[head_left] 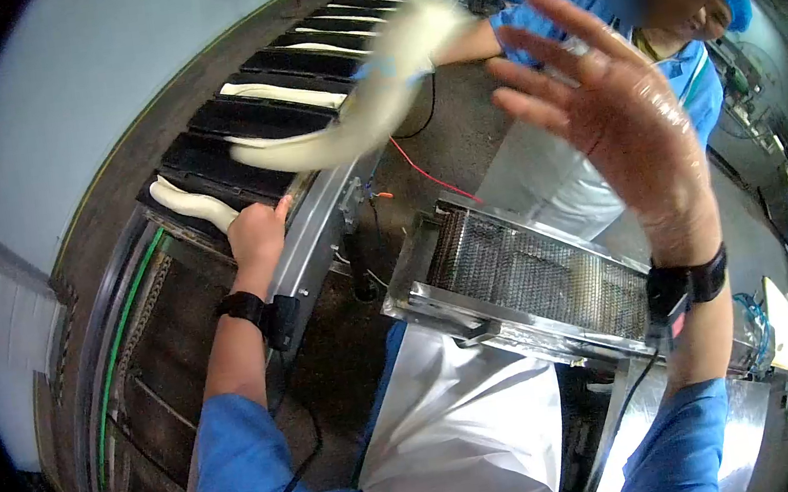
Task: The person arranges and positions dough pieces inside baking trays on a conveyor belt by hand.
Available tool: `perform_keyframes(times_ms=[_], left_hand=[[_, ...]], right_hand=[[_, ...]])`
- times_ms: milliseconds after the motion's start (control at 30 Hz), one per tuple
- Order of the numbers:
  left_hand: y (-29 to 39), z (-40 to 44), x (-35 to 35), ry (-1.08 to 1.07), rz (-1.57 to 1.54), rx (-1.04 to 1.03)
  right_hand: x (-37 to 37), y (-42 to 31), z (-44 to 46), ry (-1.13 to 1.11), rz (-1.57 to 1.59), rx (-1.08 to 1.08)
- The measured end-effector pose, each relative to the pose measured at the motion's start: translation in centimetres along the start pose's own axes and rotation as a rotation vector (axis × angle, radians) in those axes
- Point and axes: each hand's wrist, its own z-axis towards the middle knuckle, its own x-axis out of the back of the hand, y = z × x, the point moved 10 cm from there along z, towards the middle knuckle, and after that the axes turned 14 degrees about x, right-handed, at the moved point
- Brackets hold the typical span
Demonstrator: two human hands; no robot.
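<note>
Conveyor: a metal-sided line of rectangular black trays [246, 121] runs away from the person; pale strips lie lengthwise across it, probably because the trays' long shape supports them and keeps neighbours apart.
Near strip: a smooth, cream-white, dough-like strip [192, 207] lies slightly bent in the conveyor's nearest tray, its inner end at the person's left hand [257, 235].
Left fingers: curled down over that end, beside the conveyor's metal side rail [312, 222], seemingly to steady or straighten the strip; the back of the hand hides the contact, so I cannot tell whether they pinch or merely press.
Right fingers: the right hand [618, 110] is raised to the right of the conveyor, well apart from it, fingers loosely spread and holding nothing, perhaps to leave room.
Raised strip: a motion-blurred, cream-white length [355, 128] hangs above the conveyor's right edge; a co-worker's forearm [470, 45] reaches to its upper end, but blur obscures the grip.
Mesh belt: a steel-framed, grey metal mesh belt [524, 264] stands right of the conveyor, separated by floor.
</note>
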Motion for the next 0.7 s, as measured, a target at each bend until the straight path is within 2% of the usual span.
perform_keyframes(times_ms=[100,233,300,367,433,500,567,633,700], left_hand=[[0.1,0.1,-0.2,-0.027,0.038,0.021],[0.2,-0.1,0.4,-0.013,0.009,0.029],[0.7,-0.3,0.9,-0.005,0.049,0.011],[0.5,-0.3,1.1,-0.034,0.036,0.042],[0.0,0.0,0.4,-0.086,-0.008,0.076],[0.0,0.0,0.2,-0.103,-0.021,0.087],[0.3,-0.2,0.7,-0.074,-0.058,0.081],[1.0,-0.3,1.1,0.023,0.022,-0.001],[0.6,0.0,0.3,-0.003,0.087,0.004]], right_hand=[[-1.7,1.9,-2.4,-0.018,-0.063,-0.033],[2.8,5.2,-11.5,0.077,-0.173,-0.241],[7.4,6.9,-18.8,0.161,-0.411,-0.375],[12.6,7.5,-28.0,0.352,-0.636,-0.508],[17.6,5.6,-37.6,0.36,-1.13,-0.539],[20.4,2.5,-48.1,0.456,-1.564,-0.776],[21.7,0.2,-58.2,0.702,-1.505,-1.071],[20.1,-1.8,-63.5,0.717,-1.733,-1.337],[19.1,-3.1,-65.1,0.791,-1.65,-1.531]])
